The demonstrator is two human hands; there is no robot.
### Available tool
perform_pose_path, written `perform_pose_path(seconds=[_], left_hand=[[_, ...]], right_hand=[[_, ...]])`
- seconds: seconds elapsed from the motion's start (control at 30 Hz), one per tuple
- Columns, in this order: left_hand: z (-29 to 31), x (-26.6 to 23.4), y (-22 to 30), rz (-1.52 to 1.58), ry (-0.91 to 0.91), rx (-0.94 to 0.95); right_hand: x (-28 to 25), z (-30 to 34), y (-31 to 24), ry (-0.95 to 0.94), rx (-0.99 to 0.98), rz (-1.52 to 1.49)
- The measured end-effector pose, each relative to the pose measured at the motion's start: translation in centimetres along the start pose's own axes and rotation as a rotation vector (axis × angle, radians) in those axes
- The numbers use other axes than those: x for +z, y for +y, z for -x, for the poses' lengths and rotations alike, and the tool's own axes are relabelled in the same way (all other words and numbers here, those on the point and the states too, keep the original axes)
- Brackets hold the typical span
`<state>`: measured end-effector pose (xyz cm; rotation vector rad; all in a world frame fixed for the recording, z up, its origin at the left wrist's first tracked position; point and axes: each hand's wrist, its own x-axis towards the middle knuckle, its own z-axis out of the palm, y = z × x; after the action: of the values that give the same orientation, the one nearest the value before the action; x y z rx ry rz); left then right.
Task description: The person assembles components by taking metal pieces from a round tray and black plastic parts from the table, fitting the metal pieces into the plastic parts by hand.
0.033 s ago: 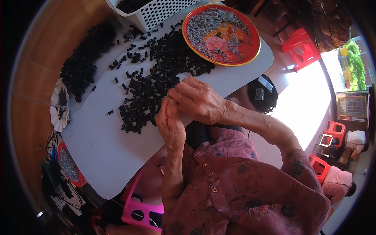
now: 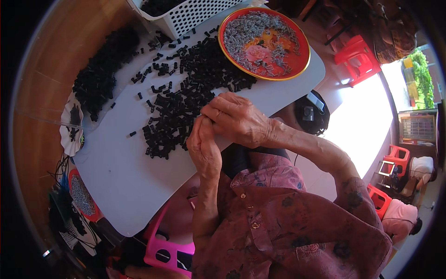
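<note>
My left hand (image 2: pixel 205 148) and my right hand (image 2: pixel 236 118) meet in front of me, over the near edge of the white table (image 2: pixel 127 190). Both have their fingers curled and pressed together at the tips. Whatever they pinch is hidden behind the fingers. Just beyond them spreads a heap of small black plastic pieces (image 2: pixel 193 79), short and waisted like spools. A round red tray (image 2: pixel 303 60) with a gold rim and a flower print lies past my right hand, holding many small silvery metal parts.
A white perforated basket (image 2: pixel 195 17) with black contents stands at the far edge. More black pieces (image 2: pixel 100 69) pile up at the left, beside a scalloped white dish (image 2: pixel 70 144). A pink stool (image 2: pixel 158 246) is near left; red stools (image 2: pixel 355 58) and other people are off to the right.
</note>
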<state>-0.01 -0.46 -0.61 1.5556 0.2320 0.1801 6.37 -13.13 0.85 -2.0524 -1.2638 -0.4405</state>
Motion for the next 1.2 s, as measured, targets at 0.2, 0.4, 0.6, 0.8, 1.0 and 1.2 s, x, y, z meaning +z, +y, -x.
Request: perform_pose_path(seconds=[0.2,0.4,0.6,0.8,1.0,1.2], left_hand=[[-0.1,-0.2,-0.7,0.124,-0.057,0.127],[0.0,0.3,0.5,-0.021,-0.116,0.186],[0.1,0.2,-1.4,-0.001,-0.040,0.280],[0.0,0.2,-0.9,0.007,-0.060,0.290],[0.0,0.2,-0.6,0.007,-0.037,0.279],[-0.1,0.1,-0.6,0.011,0.010,0.270]], right_hand=[[-3.1,-5.8,5.4,0.191,0.190,-0.083],[-8.1,-16.3,12.3,0.152,0.299,0.246],[-0.7,-13.1,10.7,0.083,-0.045,0.107],[3.2,-10.1,9.0,-0.205,-0.056,0.129],[3.2,-9.3,5.5,-0.299,0.062,-0.044],[2.4,-8.9,6.0,-0.449,0.111,0.083]])
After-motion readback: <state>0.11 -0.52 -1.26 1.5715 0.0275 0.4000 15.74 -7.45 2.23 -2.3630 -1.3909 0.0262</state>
